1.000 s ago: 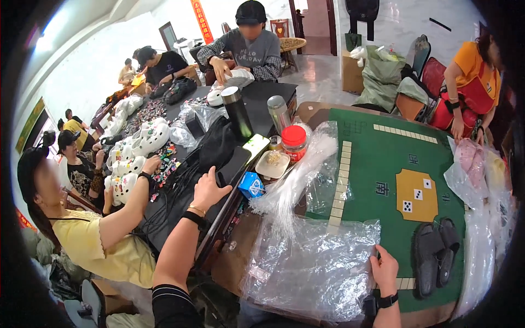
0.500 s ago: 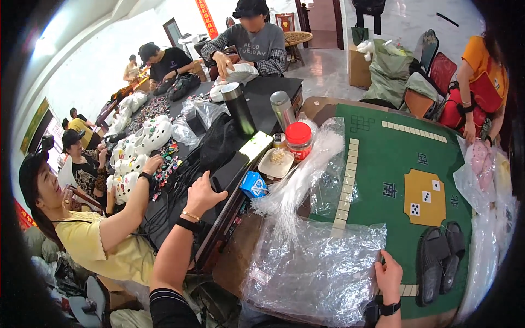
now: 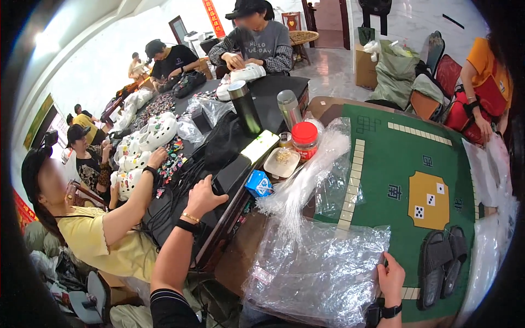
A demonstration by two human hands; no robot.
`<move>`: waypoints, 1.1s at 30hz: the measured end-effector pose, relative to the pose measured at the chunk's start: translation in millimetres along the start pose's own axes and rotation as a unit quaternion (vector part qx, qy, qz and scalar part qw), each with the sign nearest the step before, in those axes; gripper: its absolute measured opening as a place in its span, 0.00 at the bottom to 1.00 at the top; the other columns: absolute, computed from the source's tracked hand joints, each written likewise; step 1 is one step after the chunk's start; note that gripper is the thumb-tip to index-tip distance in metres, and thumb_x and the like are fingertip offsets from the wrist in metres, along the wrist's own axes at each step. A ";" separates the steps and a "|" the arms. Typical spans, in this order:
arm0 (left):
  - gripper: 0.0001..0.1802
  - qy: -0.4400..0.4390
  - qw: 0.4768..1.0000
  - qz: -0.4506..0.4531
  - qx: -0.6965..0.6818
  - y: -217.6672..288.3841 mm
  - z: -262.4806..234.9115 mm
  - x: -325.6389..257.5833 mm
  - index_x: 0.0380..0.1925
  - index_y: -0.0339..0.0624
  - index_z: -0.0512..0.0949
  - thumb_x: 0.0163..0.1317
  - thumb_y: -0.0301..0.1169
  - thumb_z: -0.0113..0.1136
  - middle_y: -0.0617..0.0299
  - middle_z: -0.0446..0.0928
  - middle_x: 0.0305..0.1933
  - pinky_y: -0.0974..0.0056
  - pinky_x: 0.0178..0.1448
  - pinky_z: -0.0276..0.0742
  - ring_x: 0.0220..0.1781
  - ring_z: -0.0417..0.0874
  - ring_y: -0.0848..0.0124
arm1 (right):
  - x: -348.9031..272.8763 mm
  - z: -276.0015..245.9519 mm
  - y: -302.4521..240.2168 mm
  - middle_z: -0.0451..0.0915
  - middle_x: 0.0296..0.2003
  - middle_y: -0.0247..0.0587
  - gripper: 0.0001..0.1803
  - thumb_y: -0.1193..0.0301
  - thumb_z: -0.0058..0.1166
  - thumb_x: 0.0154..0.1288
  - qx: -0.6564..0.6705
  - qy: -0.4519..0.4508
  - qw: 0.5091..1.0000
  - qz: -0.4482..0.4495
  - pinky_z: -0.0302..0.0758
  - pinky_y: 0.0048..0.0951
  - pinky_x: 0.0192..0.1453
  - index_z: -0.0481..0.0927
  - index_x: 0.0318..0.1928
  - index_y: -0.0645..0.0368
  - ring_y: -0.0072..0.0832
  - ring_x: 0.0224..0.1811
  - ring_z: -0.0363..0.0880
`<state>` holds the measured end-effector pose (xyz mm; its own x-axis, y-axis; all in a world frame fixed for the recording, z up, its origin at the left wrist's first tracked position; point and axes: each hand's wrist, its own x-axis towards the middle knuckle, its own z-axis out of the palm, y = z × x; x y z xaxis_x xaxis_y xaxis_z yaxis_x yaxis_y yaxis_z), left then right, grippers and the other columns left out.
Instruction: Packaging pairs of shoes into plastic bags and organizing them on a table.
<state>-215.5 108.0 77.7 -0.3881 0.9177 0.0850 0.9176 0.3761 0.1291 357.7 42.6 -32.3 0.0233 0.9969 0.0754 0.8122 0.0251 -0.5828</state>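
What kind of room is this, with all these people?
Probably a home workroom: people sit along a long black table heaped with white clogs and charms, beside a green game table covered in plastic bags.

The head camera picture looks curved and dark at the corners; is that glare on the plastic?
Head view: fisheye bends the green table edges toward the rim; corners go black. The clear plastic sheet by the right hand shows pale glints. A bright light flares upper left; distant people look soft.

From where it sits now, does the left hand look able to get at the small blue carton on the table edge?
Probably yes. The left hand rests on the black table edge, and the small blue carton lies just to its right with only bare tabletop between them. The clear plastic sheet sits beyond it, not across the path.
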 end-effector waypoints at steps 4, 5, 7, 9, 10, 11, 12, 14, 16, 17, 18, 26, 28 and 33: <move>0.51 -0.007 1.000 -0.004 -0.009 0.2 -2.7 -0.3 0.64 0.35 0.64 0.43 0.53 0.68 0.42 0.76 0.54 0.48 0.61 0.71 0.58 0.75 0.49 | 1.0 -0.7 -2.2 0.76 0.24 0.45 0.24 0.70 0.62 0.55 0.007 0.000 1.000 0.003 0.72 0.38 0.30 0.79 0.55 0.58 0.39 0.23 0.75; 0.51 0.000 1.000 0.000 -0.008 -1.4 -2.2 -0.8 0.64 0.34 0.64 0.43 0.53 0.68 0.42 0.76 0.54 0.49 0.61 0.71 0.59 0.75 0.49 | 2.0 -1.3 -3.1 0.76 0.24 0.45 0.24 0.70 0.62 0.55 0.008 -0.003 1.000 0.007 0.72 0.38 0.30 0.79 0.55 0.58 0.38 0.23 0.75; 0.51 0.012 1.000 0.005 -0.007 -1.9 -2.2 -2.9 0.64 0.34 0.64 0.43 0.53 0.68 0.42 0.76 0.54 0.49 0.61 0.71 0.59 0.75 0.49 | -0.5 -1.6 -0.4 0.76 0.24 0.45 0.24 0.70 0.62 0.54 0.004 -0.001 1.000 0.006 0.72 0.38 0.30 0.79 0.54 0.58 0.38 0.23 0.75; 0.51 0.000 1.000 0.002 -0.014 -0.2 -4.7 -3.9 0.64 0.33 0.64 0.43 0.53 0.68 0.43 0.76 0.54 0.50 0.61 0.71 0.59 0.75 0.50 | 0.2 0.6 1.5 0.77 0.24 0.45 0.24 0.70 0.63 0.54 0.006 0.004 1.000 0.001 0.72 0.38 0.30 0.79 0.54 0.59 0.38 0.23 0.76; 0.51 -0.002 1.000 0.000 -0.013 -0.8 -4.5 -4.2 0.63 0.33 0.65 0.42 0.53 0.68 0.42 0.76 0.54 0.50 0.61 0.71 0.58 0.76 0.49 | 0.1 0.4 1.9 0.77 0.24 0.44 0.24 0.70 0.63 0.53 0.007 0.004 1.000 0.003 0.72 0.38 0.30 0.79 0.54 0.59 0.38 0.23 0.76; 0.51 0.005 1.000 0.009 -0.018 -3.4 -2.2 -5.1 0.63 0.33 0.65 0.41 0.54 0.68 0.42 0.76 0.54 0.49 0.60 0.72 0.58 0.76 0.49 | -1.0 0.4 2.3 0.77 0.24 0.44 0.25 0.70 0.63 0.53 0.009 0.003 1.000 0.005 0.72 0.37 0.30 0.79 0.54 0.59 0.38 0.24 0.76; 0.52 0.005 1.000 0.008 -0.017 -6.0 -1.4 -5.6 0.63 0.33 0.65 0.41 0.54 0.69 0.42 0.76 0.54 0.49 0.60 0.72 0.58 0.76 0.50 | -1.0 -0.1 2.2 0.77 0.24 0.45 0.25 0.70 0.63 0.53 0.006 -0.003 1.000 0.007 0.72 0.38 0.30 0.79 0.54 0.59 0.38 0.24 0.76; 0.52 0.007 1.000 0.009 -0.016 -8.7 -1.4 -5.8 0.63 0.32 0.65 0.41 0.54 0.69 0.42 0.76 0.54 0.49 0.59 0.72 0.58 0.76 0.50 | -1.0 -0.7 -3.4 0.76 0.22 0.45 0.24 0.71 0.62 0.52 0.013 0.019 1.000 -0.005 0.71 0.37 0.29 0.80 0.52 0.61 0.38 0.22 0.75; 0.53 -0.004 1.000 0.008 -0.022 -8.7 -2.0 -6.5 0.63 0.32 0.65 0.41 0.54 0.69 0.43 0.76 0.54 0.48 0.60 0.72 0.58 0.76 0.50 | -1.2 -1.5 -5.5 0.76 0.21 0.46 0.23 0.72 0.61 0.52 0.019 0.037 0.999 -0.015 0.71 0.36 0.28 0.81 0.51 0.62 0.37 0.21 0.74; 0.53 -0.002 1.000 0.008 -0.022 -8.8 -2.5 -6.6 0.63 0.32 0.65 0.41 0.54 0.69 0.43 0.76 0.54 0.48 0.60 0.72 0.58 0.76 0.50 | -1.6 -1.4 -4.4 0.76 0.20 0.45 0.23 0.72 0.61 0.52 0.019 0.033 0.999 -0.012 0.71 0.37 0.28 0.81 0.51 0.62 0.37 0.21 0.74; 0.53 0.000 1.000 0.007 -0.020 -9.0 -2.6 -6.6 0.63 0.32 0.65 0.41 0.54 0.69 0.43 0.76 0.54 0.49 0.60 0.72 0.58 0.77 0.50 | -1.4 -1.7 -4.2 0.76 0.20 0.45 0.23 0.72 0.61 0.52 0.020 0.027 0.999 -0.010 0.70 0.37 0.28 0.81 0.51 0.61 0.38 0.21 0.74; 0.54 -0.006 0.999 0.019 -0.025 -11.6 -2.6 -4.4 0.64 0.31 0.63 0.41 0.55 0.69 0.42 0.75 0.55 0.51 0.60 0.73 0.59 0.76 0.50 | 0.3 -1.2 -3.3 0.75 0.19 0.45 0.23 0.72 0.60 0.52 0.012 0.025 1.000 -0.013 0.70 0.38 0.28 0.81 0.51 0.62 0.38 0.21 0.74; 0.54 -0.002 0.999 0.022 -0.027 -16.5 -1.3 -4.1 0.64 0.31 0.63 0.41 0.55 0.69 0.42 0.75 0.56 0.51 0.60 0.72 0.60 0.75 0.50 | 0.4 -2.1 -5.5 0.75 0.20 0.45 0.23 0.71 0.60 0.53 0.014 0.016 1.000 -0.006 0.70 0.38 0.28 0.81 0.51 0.62 0.38 0.21 0.74; 0.54 -0.015 0.999 0.014 -0.049 -12.4 -3.0 -2.6 0.64 0.31 0.63 0.41 0.53 0.70 0.40 0.74 0.58 0.52 0.63 0.71 0.61 0.74 0.49 | 0.0 -1.2 -2.0 0.75 0.20 0.45 0.23 0.71 0.60 0.53 0.013 0.023 0.999 -0.018 0.69 0.37 0.27 0.80 0.52 0.62 0.37 0.21 0.74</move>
<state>-226.1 100.5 78.8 -0.3573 0.9321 0.0597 0.9147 0.3364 0.2238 356.9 42.4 -30.1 0.0209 0.9908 0.1334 0.7982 0.0639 -0.5990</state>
